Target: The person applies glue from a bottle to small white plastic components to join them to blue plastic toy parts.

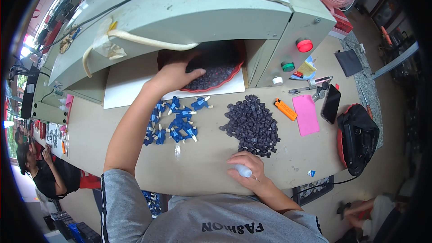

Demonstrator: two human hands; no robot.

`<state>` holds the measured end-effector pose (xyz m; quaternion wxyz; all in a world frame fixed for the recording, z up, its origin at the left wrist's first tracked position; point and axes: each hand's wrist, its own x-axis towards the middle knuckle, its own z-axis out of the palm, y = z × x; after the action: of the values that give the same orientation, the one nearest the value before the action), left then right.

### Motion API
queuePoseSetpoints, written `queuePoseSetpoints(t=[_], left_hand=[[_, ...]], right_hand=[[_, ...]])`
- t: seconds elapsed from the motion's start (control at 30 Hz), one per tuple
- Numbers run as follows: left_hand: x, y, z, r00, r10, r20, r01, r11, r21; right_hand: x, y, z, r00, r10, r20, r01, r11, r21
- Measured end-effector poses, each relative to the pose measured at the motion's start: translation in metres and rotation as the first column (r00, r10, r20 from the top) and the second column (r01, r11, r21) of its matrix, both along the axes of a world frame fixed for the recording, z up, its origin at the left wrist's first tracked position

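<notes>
My left hand (177, 75) reaches into the opening of a pale green metal machine (193, 18), over a red scalloped-rim tray (236, 71). Small dark pieces (210, 78) lie in the tray. The thumb is spread apart; the other fingers are partly lost in shadow. My right hand (252, 166) rests by the table's near edge, closed around a small whitish squeeze bottle (243, 170). Just beyond it spreads a pile of dark purple pebble-like pieces (252, 123). Several small blue figures with pale tips (180, 119) lie left of the pile.
Right of the pile are an orange lighter (285, 109), a pink sheet (306, 114), a black phone (331, 103) and a black pouch (358, 137). The machine's front carries a red button (304, 45) and a green button (287, 66). Another person (49, 171) sits at far left.
</notes>
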<state>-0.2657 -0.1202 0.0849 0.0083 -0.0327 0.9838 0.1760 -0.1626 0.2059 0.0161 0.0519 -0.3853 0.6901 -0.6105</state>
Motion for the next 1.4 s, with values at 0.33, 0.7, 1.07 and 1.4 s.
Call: queuePoseSetpoints(t=[0.33,0.7,1.07,1.4], left_hand=[[0.092,0.006,0.033,0.95,0.099,-0.296,0.017,0.93,0.366],[0.16,0.027,-0.034,0.997,0.059,-0.056,-0.041,0.957,0.288],[0.238,0.103,-0.059,0.91,0.415,0.024,-0.102,0.169,0.98],[0.253,0.098,-0.088,0.849,0.528,0.034,-0.073,0.053,0.996]], right_hand=[[0.002,-0.007,-0.014,0.999,-0.015,0.052,0.017,0.999,-0.046],[0.01,-0.012,-0.024,0.983,-0.087,0.164,0.077,0.995,0.064],[0.013,-0.008,-0.013,0.994,-0.005,0.105,0.011,0.998,-0.056],[0.014,-0.054,0.002,0.948,0.048,0.315,0.038,0.964,-0.261]])
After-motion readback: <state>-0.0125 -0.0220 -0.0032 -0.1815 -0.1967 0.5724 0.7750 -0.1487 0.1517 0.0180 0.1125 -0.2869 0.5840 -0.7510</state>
